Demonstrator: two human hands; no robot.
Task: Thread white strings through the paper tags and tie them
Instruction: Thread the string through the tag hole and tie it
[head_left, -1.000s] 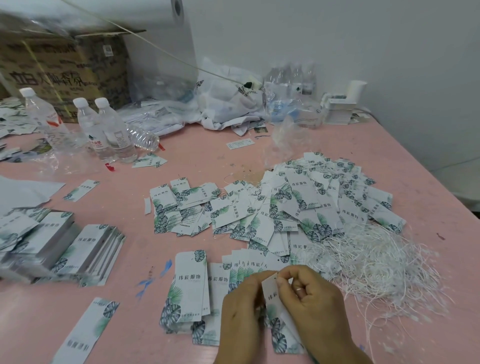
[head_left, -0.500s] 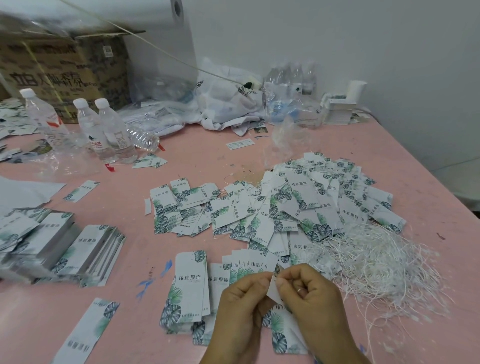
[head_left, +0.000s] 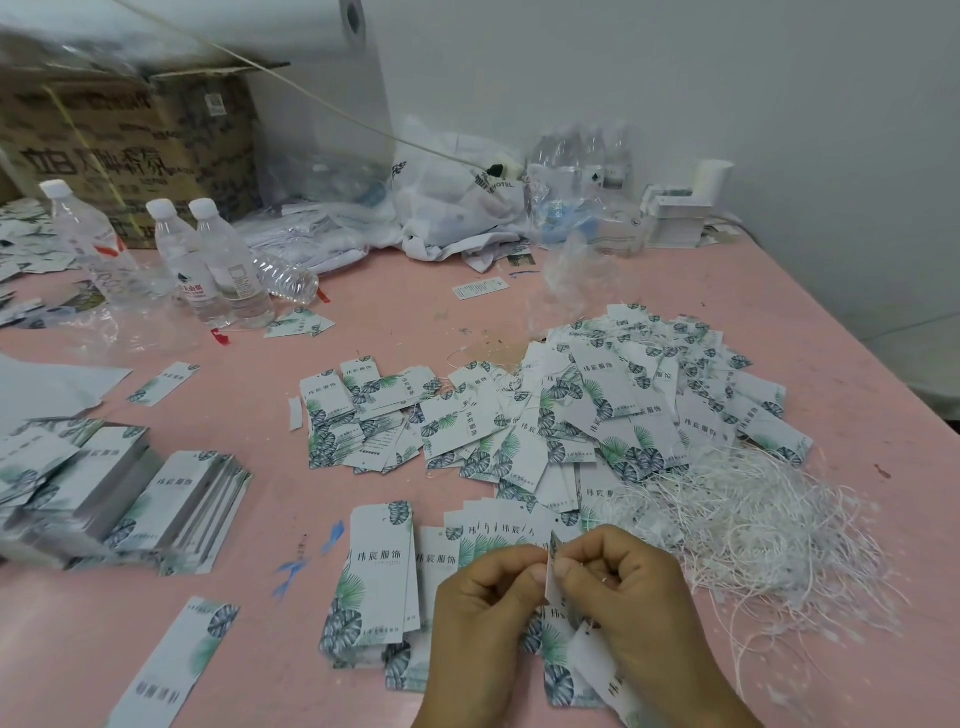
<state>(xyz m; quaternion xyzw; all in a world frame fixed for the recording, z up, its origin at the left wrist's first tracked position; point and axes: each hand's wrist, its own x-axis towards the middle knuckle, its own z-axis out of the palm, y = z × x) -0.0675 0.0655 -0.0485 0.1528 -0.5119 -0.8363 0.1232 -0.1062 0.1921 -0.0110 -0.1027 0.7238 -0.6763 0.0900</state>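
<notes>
Tag (head_left: 550, 574) sits edge-on right between your two hands, low in the middle of the view, just above the small stack of tags (head_left: 382, 566) lying flat on the pink worktop (head_left: 395, 306). Your left hand (head_left: 483, 618) has its fingers curled in, thumb and forefinger pinching the tag's left face. Your right hand (head_left: 631, 597) does the same from the other side, fingers (head_left: 571, 569) bunched tight and pressed to the tag, with a ring showing on one of them. Can't tell whether a string is in the pinch, it's too small to make out. More tags hang below your right wrist.

Just right of your hands is the tangle of white strings (head_left: 748, 525), some strands trailing off toward the near edge. Behind that, a big loose heap of leaf-print tags (head_left: 613, 405) spreads across the middle. Off to the left you've got neat stacks of tags (head_left: 171, 504), and one single tag (head_left: 176, 660) near the bottom left. Further back: water bottles (head_left: 208, 260), a cardboard box (head_left: 130, 150) and crumpled plastic bags (head_left: 457, 202) against the wall.
</notes>
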